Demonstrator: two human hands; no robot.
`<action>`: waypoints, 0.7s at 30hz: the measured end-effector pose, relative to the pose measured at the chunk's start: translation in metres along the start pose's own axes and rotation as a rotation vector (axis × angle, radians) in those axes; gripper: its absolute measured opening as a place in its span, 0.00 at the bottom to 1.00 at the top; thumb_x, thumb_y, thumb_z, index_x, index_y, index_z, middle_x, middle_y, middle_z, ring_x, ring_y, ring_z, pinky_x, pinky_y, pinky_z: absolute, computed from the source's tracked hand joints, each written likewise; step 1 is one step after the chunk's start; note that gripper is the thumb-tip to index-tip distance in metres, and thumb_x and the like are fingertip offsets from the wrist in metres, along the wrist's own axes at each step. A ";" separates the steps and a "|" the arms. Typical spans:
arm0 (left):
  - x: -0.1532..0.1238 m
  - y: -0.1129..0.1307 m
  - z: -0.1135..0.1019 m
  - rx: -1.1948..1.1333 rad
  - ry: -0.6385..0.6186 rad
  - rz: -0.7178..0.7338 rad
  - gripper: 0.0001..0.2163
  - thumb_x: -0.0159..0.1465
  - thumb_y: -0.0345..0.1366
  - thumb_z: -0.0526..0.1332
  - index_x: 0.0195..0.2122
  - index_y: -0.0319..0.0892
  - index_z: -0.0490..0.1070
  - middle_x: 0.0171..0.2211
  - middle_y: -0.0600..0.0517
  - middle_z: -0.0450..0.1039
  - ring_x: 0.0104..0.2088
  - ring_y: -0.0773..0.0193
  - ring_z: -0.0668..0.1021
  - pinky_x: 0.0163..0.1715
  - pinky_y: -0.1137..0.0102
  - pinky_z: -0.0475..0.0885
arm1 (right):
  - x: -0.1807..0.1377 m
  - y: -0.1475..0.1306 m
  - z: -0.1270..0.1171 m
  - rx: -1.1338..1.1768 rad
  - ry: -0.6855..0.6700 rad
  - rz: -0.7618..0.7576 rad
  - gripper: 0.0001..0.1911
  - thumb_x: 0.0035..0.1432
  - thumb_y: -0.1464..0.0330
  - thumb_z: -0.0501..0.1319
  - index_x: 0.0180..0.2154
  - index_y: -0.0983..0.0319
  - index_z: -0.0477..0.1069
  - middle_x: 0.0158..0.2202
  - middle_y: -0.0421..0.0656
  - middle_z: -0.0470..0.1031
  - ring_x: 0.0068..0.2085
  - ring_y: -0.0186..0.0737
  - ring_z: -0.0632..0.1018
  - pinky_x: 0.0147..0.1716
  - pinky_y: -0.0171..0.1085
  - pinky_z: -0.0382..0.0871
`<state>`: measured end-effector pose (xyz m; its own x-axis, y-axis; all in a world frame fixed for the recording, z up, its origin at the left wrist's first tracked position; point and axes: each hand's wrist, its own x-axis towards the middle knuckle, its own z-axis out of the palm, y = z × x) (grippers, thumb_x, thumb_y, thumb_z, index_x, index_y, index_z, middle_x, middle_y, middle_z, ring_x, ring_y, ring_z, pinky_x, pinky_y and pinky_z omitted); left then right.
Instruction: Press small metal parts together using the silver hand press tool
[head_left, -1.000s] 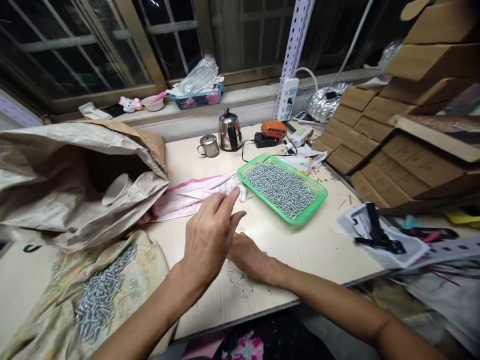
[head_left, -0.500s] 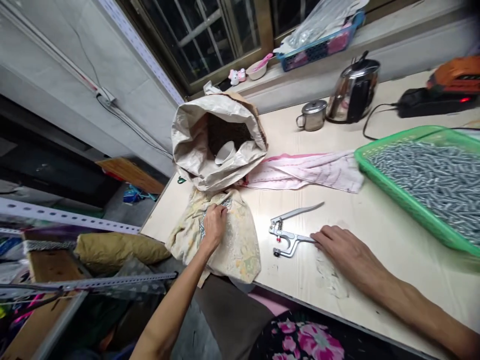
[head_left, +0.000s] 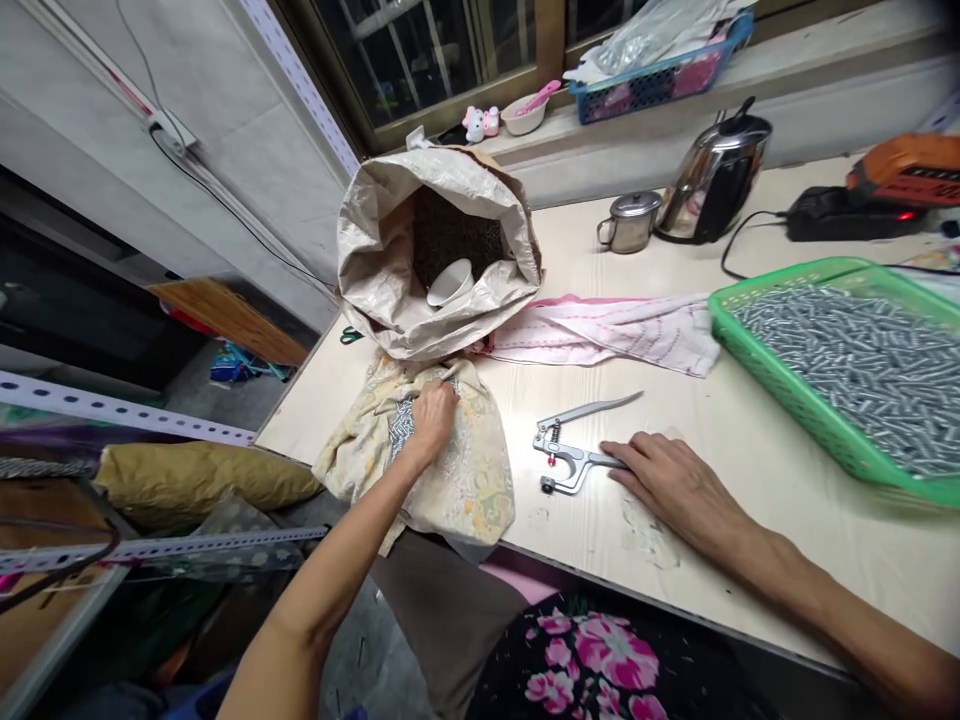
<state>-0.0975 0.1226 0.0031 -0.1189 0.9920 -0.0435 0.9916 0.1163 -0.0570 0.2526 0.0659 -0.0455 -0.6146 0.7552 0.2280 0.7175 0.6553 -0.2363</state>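
My left hand (head_left: 435,420) lies on a yellowish floral cloth (head_left: 472,470) at the table's front edge, fingers curled down among small silvery metal pieces (head_left: 403,425). Its fingertips are mostly hidden, so I cannot make out what is in them. My right hand (head_left: 671,480) rests on the table, with the lower handle of grey snap pliers (head_left: 576,466) between thumb and fingers. The pliers lie flat, jaws toward the cloth and upper handle spread away. Behind the cloth stands an open woven sack (head_left: 360,230) with dark contents and a white bowl (head_left: 451,284).
A green basket (head_left: 795,415) full of silvery metal pieces stands at the right. A pink and white towel (head_left: 600,335) lies behind the pliers. Farther back are a lidded metal cup (head_left: 631,225), a kettle (head_left: 712,180) and an orange tool battery on a charger (head_left: 832,215).
The view has shifted slightly. My left hand stays on the cloth, and more metal pieces show beside it. My right hand is still at the pliers' handle, its fingers reaching slightly farther along it.
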 end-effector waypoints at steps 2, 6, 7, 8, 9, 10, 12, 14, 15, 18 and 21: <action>0.003 0.001 -0.001 0.003 -0.023 0.013 0.10 0.67 0.33 0.54 0.39 0.37 0.75 0.43 0.41 0.73 0.45 0.55 0.73 0.41 0.66 0.66 | 0.001 -0.001 -0.001 0.003 -0.006 0.002 0.15 0.69 0.62 0.50 0.50 0.61 0.69 0.36 0.46 0.69 0.38 0.45 0.70 0.37 0.43 0.59; 0.011 0.004 -0.001 0.016 -0.058 0.036 0.11 0.66 0.32 0.52 0.38 0.35 0.75 0.42 0.39 0.73 0.43 0.53 0.74 0.40 0.65 0.66 | 0.002 -0.002 -0.005 0.009 -0.010 0.012 0.15 0.69 0.63 0.50 0.49 0.61 0.70 0.36 0.46 0.69 0.37 0.44 0.69 0.37 0.42 0.58; 0.013 0.004 -0.001 0.018 -0.065 0.046 0.11 0.65 0.31 0.52 0.38 0.35 0.75 0.42 0.39 0.73 0.43 0.53 0.74 0.41 0.65 0.66 | 0.003 -0.002 -0.007 0.012 -0.012 0.016 0.14 0.69 0.64 0.50 0.49 0.61 0.70 0.35 0.46 0.69 0.36 0.44 0.68 0.37 0.41 0.57; 0.014 0.005 -0.001 0.021 -0.070 0.056 0.11 0.65 0.30 0.52 0.37 0.35 0.75 0.42 0.38 0.73 0.43 0.53 0.74 0.41 0.65 0.66 | 0.003 -0.003 -0.008 0.014 -0.016 0.018 0.14 0.69 0.65 0.49 0.48 0.61 0.70 0.35 0.46 0.68 0.36 0.44 0.68 0.36 0.41 0.56; 0.015 0.006 -0.002 0.023 -0.072 0.068 0.11 0.64 0.28 0.52 0.37 0.34 0.75 0.41 0.38 0.73 0.43 0.53 0.74 0.41 0.65 0.66 | 0.004 -0.004 -0.009 0.014 -0.022 0.018 0.14 0.69 0.66 0.49 0.47 0.61 0.71 0.34 0.46 0.68 0.35 0.43 0.67 0.35 0.41 0.56; 0.014 0.007 -0.004 0.026 -0.070 0.080 0.11 0.64 0.28 0.52 0.38 0.34 0.74 0.42 0.37 0.73 0.44 0.52 0.74 0.41 0.64 0.66 | 0.004 -0.005 -0.011 0.009 -0.028 0.019 0.14 0.69 0.67 0.49 0.47 0.61 0.71 0.34 0.45 0.67 0.34 0.43 0.66 0.35 0.40 0.55; 0.009 0.011 -0.010 0.035 -0.050 0.108 0.12 0.63 0.27 0.51 0.39 0.32 0.74 0.43 0.36 0.73 0.46 0.51 0.73 0.43 0.63 0.66 | 0.005 -0.006 -0.012 -0.009 -0.035 0.019 0.14 0.69 0.70 0.48 0.46 0.61 0.71 0.34 0.45 0.67 0.34 0.42 0.65 0.34 0.40 0.53; -0.001 0.018 -0.018 -0.043 -0.015 0.130 0.12 0.63 0.27 0.52 0.39 0.33 0.74 0.41 0.38 0.74 0.44 0.53 0.74 0.43 0.64 0.67 | 0.005 -0.006 -0.011 -0.017 -0.033 0.023 0.13 0.69 0.71 0.48 0.46 0.61 0.71 0.34 0.45 0.67 0.35 0.42 0.65 0.34 0.40 0.52; -0.009 0.023 -0.022 -0.135 -0.008 0.130 0.11 0.63 0.29 0.52 0.39 0.34 0.75 0.39 0.40 0.75 0.42 0.55 0.75 0.42 0.65 0.67 | 0.005 -0.005 -0.010 -0.014 -0.029 0.025 0.13 0.69 0.71 0.49 0.46 0.61 0.71 0.34 0.45 0.67 0.35 0.42 0.65 0.34 0.40 0.52; -0.038 0.040 -0.028 -0.542 -0.110 0.059 0.11 0.62 0.34 0.56 0.41 0.36 0.76 0.31 0.48 0.76 0.30 0.62 0.75 0.34 0.69 0.69 | 0.005 -0.003 -0.007 0.025 -0.004 0.034 0.12 0.69 0.69 0.50 0.46 0.61 0.70 0.35 0.44 0.68 0.35 0.42 0.65 0.34 0.40 0.53; -0.068 0.059 -0.027 -0.882 -0.298 -0.060 0.13 0.58 0.40 0.61 0.39 0.36 0.76 0.27 0.52 0.74 0.23 0.67 0.72 0.26 0.72 0.67 | 0.004 -0.002 -0.007 0.048 0.003 0.047 0.11 0.70 0.65 0.51 0.45 0.61 0.70 0.36 0.45 0.69 0.36 0.42 0.66 0.36 0.40 0.53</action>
<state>-0.0299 0.0636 0.0297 -0.0585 0.9436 -0.3257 0.6497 0.2837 0.7053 0.2506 0.0676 -0.0376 -0.5798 0.7850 0.2183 0.7289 0.6194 -0.2917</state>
